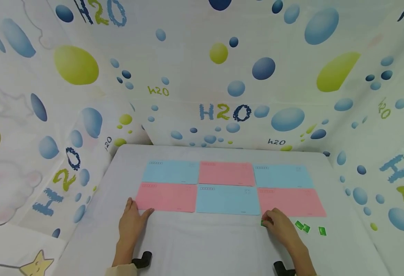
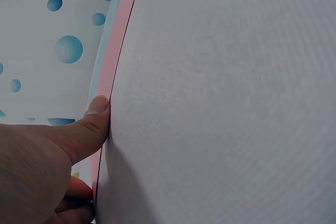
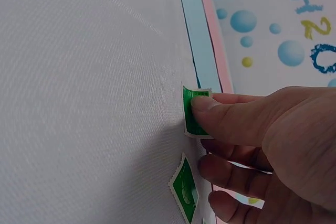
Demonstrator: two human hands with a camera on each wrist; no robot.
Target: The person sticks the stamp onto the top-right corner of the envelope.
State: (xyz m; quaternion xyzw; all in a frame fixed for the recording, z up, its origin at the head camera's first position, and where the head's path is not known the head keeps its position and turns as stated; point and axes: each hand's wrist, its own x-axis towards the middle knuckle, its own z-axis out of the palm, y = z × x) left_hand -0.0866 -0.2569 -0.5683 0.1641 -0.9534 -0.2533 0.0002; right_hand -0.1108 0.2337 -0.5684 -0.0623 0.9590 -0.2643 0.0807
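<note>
On the white table (image 1: 202, 245), six envelopes lay flat in two rows of three, edges touching, alternating blue and pink. The back row ran blue, pink, blue; the front row ran pink envelope (image 1: 167, 196), blue envelope (image 1: 227, 199), then another pink one (image 1: 289, 202) toward the right edge.

The left hand (image 1: 131, 222) rested on the table at the front left corner of the pink envelope, fingers fairly straight and relaxed, holding nothing. In the left wrist view its thumb (image 2: 86, 129) pressed against the envelope's near edge.

The right hand (image 1: 281, 226) sat just in front of the right-hand pink envelope, near the table's front edge. It pinched a green stamp (image 3: 193, 111) between thumb and forefinger, the other fingers curled beneath. The stamp stood on edge, just off the table surface, close to the envelope's front edge.

Three more green stamps (image 1: 303, 227) lay loose on the table just to the right of that hand, two overlapping and one (image 1: 322, 230) slightly apart toward the right edge.

Bubble-printed fabric (image 1: 222, 76) walled in the table on the back and both sides.
</note>
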